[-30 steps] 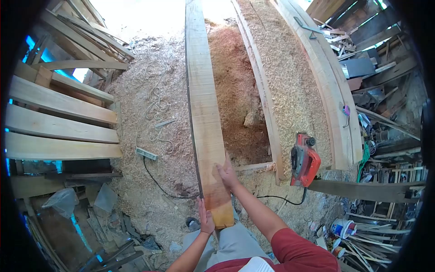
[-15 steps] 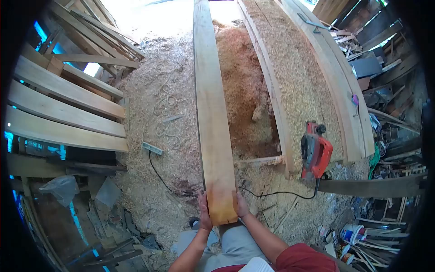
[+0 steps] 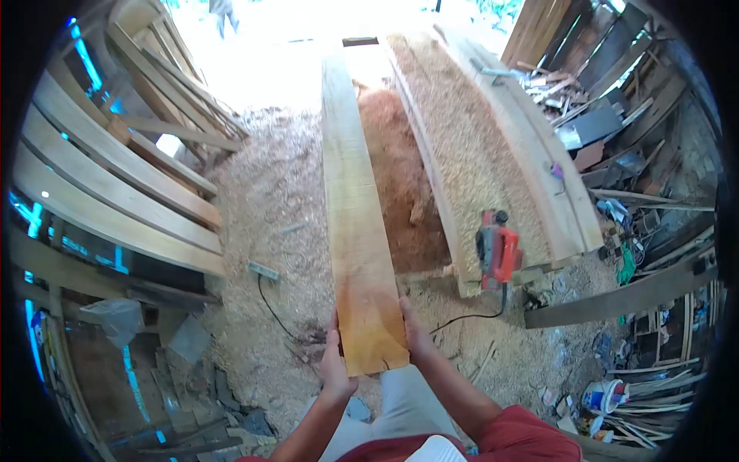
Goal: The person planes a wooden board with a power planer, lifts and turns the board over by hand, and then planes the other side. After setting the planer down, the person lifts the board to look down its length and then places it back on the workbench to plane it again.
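A long wooden plank (image 3: 358, 223) stretches away from my body, its near end darker orange-brown with a small crack at the edge. My left hand (image 3: 336, 363) grips the left edge of that end, fingers partly hidden beneath it. On the opposite edge, my right hand (image 3: 416, 336) holds the plank too, thumb along the side. To the right, a red electric planer (image 3: 499, 248) rests on a shavings-covered board, its black cord trailing down toward the floor.
Wide boards under shavings (image 3: 477, 146) lie on the right, with a purple-handled tool (image 3: 556, 170) on them. Several planks (image 3: 115, 196) are stacked at left. A power strip (image 3: 263, 270) lies on the floor. A paint bucket (image 3: 603, 396) stands lower right. A person (image 3: 224, 14) is far off.
The view has tilted up, bringing a distant person into sight. Both hands still hold the plank, and its near end appears raised closer to me. The planer stays on the board.
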A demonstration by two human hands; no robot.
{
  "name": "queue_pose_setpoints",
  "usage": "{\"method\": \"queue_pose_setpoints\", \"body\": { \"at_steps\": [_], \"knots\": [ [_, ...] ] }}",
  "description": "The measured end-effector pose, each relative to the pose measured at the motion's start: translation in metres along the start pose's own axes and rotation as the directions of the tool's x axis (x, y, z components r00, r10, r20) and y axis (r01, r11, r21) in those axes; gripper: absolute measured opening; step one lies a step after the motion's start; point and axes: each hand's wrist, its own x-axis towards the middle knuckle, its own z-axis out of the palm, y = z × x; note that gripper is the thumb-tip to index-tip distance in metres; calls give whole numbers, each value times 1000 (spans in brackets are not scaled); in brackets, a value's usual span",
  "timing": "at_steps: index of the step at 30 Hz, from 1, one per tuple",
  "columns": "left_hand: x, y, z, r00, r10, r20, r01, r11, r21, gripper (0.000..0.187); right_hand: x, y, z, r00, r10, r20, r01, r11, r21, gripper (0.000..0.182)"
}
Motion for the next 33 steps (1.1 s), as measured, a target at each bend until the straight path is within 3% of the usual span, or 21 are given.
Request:
{"method": "queue_pose_setpoints", "body": {
  "at_steps": [1,3,4,5,6,8,9,12,13,14,15,16,18,20,24,28,30,33],
  "knots": [
    [-12,27,23,999,-16,40,16,1000,9,58,-10,-32,23,995,-54,83,53,999,7,75],
    [-28,82,72,964,128,233,-171,970,172,60,-40,-101,82,951,-194,242,197,980,15,75],
    [-36,114,107,965,134,225,-151,987,57,61,-50,-138,112,904,-281,322,291,957,18,76],
    [-43,147,143,968,134,213,-124,991,-58,61,-51,-162,132,897,-336,287,358,933,-24,73],
    [-48,169,173,942,241,231,-236,970,-49,60,-52,-183,151,887,-387,253,416,906,-71,71],
    [-52,204,221,897,367,248,-370,928,-35,59,-63,-239,197,888,-380,258,349,924,157,58],
    [-50,222,241,883,396,253,-402,915,-30,59,-57,-266,212,882,-384,272,354,922,154,58],
    [-43,281,303,860,451,238,-407,889,-210,58,-52,-333,259,879,-354,320,333,935,120,43],
    [-46,295,314,857,431,282,-328,879,-347,56,-59,-348,274,889,-391,239,370,920,128,35],
    [-42,304,319,848,444,290,-338,873,-351,56,-62,-359,285,892,-423,157,405,904,134,27],
    [-32,312,321,816,456,355,-316,866,-387,55,-54,-366,290,824,-551,133,550,834,46,21],
    [-26,322,325,779,469,417,-291,859,-421,54,-51,-376,296,816,-558,152,558,829,47,21],
    [-21,327,335,746,531,403,-379,835,-399,53,-44,-396,306,929,-364,71,350,923,158,19],
    [-20,329,346,709,588,390,-458,804,-379,53,-37,-400,308,901,-416,123,391,902,184,18],
    [-23,328,348,745,602,288,-456,774,-440,53,-33,-401,306,894,-426,140,399,897,189,23],
    [-26,327,351,703,642,306,-441,731,-520,54,-37,-402,308,881,-425,208,394,902,174,29],
    [-19,327,346,686,638,352,-426,743,-516,52,-37,-405,308,912,-390,128,370,916,153,39],
    [-22,331,343,665,634,396,-414,753,-511,50,-26,-404,300,893,-433,123,408,894,182,39]
  ]
}}
